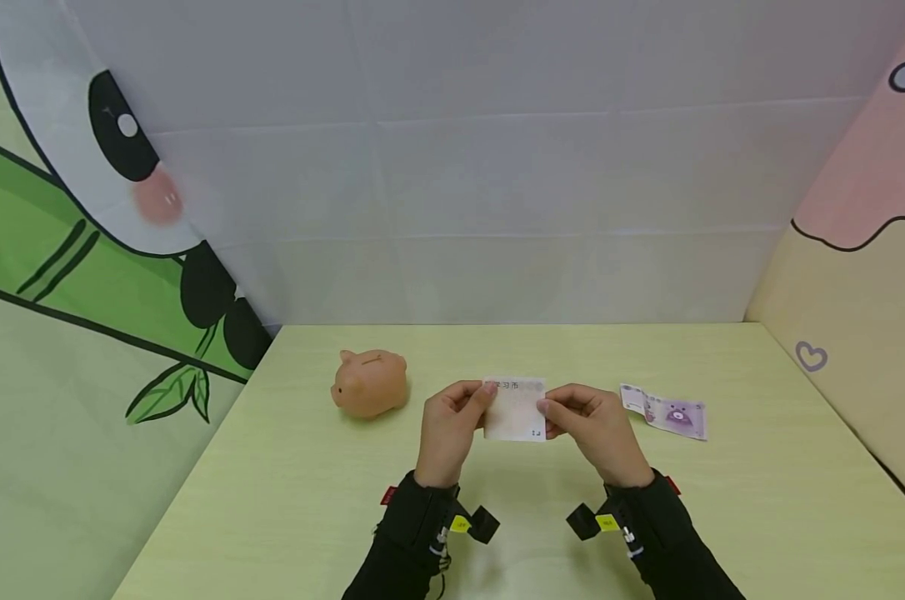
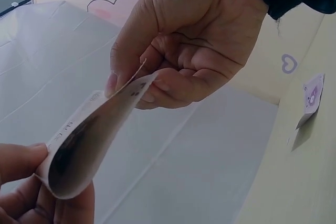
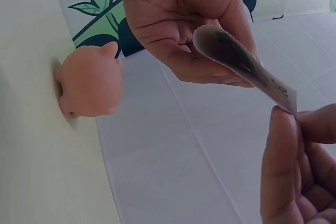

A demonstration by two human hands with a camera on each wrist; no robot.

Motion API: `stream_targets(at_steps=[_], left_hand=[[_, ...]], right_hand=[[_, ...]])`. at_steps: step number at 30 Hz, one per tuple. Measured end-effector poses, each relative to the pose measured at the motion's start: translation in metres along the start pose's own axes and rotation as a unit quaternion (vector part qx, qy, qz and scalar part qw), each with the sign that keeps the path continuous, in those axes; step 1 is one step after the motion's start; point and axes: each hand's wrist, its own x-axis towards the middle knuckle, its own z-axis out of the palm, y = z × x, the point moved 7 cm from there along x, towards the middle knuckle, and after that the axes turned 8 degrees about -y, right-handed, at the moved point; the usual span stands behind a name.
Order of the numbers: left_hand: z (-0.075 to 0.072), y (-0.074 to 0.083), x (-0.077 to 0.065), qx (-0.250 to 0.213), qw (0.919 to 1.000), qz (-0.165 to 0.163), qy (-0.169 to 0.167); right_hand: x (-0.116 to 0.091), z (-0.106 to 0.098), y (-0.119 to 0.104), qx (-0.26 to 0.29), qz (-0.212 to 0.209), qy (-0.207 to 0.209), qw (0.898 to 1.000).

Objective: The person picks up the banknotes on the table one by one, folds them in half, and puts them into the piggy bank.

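A pale paper play banknote (image 1: 514, 415) is held up over the table, doubled over into a loop. My left hand (image 1: 447, 429) pinches its rounded, folded end between thumb and fingers. At the opposite side, the two loose ends come together in the pinch of my right hand (image 1: 601, 432). Seen from the left wrist, the bent note (image 2: 97, 142) bulges open near the fold and narrows toward the right hand. From the right wrist, the fold of the note (image 3: 212, 43) lies in the left hand, its printed inner face in shadow.
An orange piggy bank (image 1: 370, 383) with a slot on top stands left of the hands. Right of them, a purple banknote (image 1: 676, 415) with a crease lies on the pale wooden table (image 1: 310, 533). A white cloth wall (image 1: 497, 183) rises behind the table's far edge.
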Motion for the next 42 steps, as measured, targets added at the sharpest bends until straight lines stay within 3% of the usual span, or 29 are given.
stream_targets(at_steps=[23, 29, 42], left_hand=[[0.0, 0.0, -0.001, -0.015, 0.9998, -0.002, 0.009], [0.003, -0.001, -0.002, -0.039, 0.9991, -0.01, -0.012], [0.009, -0.001, -0.002, -0.041, 0.9978, -0.004, -0.053]], right_hand=[[0.0, 0.0, 0.0, 0.015, 0.005, 0.007, 1.0], [0.0, -0.004, 0.0, 0.008, 0.006, 0.025, 1.0], [-0.003, -0.013, -0.004, 0.022, -0.012, 0.051, 0.998]])
